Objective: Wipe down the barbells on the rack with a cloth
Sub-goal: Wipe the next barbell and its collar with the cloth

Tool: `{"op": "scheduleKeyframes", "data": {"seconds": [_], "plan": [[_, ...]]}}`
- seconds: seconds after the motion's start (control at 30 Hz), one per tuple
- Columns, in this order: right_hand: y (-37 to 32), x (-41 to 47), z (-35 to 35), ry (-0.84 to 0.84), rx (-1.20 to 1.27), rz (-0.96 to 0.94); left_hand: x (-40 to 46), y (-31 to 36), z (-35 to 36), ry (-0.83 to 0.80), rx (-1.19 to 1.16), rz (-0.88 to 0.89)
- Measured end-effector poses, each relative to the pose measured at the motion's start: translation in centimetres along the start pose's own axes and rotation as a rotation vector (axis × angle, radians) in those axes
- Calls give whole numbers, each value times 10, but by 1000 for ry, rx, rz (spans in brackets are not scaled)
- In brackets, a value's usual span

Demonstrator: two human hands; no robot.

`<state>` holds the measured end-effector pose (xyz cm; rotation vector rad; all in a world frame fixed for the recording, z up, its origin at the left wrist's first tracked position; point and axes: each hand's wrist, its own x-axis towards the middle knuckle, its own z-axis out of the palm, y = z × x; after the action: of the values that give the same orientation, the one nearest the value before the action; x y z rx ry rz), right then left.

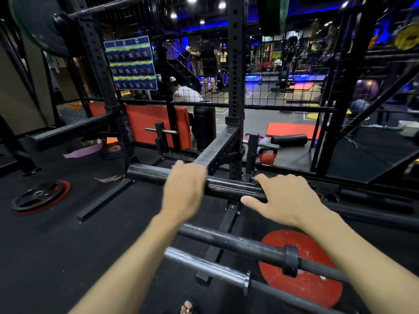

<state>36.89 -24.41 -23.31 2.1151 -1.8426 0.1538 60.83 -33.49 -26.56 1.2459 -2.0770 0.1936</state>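
A thick black barbell sleeve is seen lying roughly level across the middle of the view, in front of the black rack upright. The left hand is laid over the top of this sleeve with its fingers curled down over the far side, so the bar is gripped from above. The right hand is placed on the same sleeve just to the right, fingers bent over the bar and thumb stretched out towards the left along its near side. No cloth can be made out under either hand. Two more barbells are shown nearer the viewer: a dark barbell with a black collar, and a silvery barbell below it. A red weight plate is seen flat on the black floor beneath them. A black and red plate lies near the floor's left edge, and a red kettlebell stands beyond the rack.
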Motion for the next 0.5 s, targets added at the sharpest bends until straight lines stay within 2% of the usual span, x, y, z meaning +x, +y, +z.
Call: {"op": "scheduleKeyframes", "data": {"seconds": [0.1,0.2,0.27,0.37,0.5], "plan": [[1,-3,-1,18,14,10,-15,53,12,-7,-171,215],[2,-6,-3,7,6,23,-5,23,1,-48,-82,306],[2,-7,-2,5,-9,30,4,-26,-13,-101,58,255],[-3,-6,1,22,-38,16,6,-97,-36,-153,189,52],[-6,-4,-3,-9,-25,25,24,-121,-46,-259,200,-127]]}}
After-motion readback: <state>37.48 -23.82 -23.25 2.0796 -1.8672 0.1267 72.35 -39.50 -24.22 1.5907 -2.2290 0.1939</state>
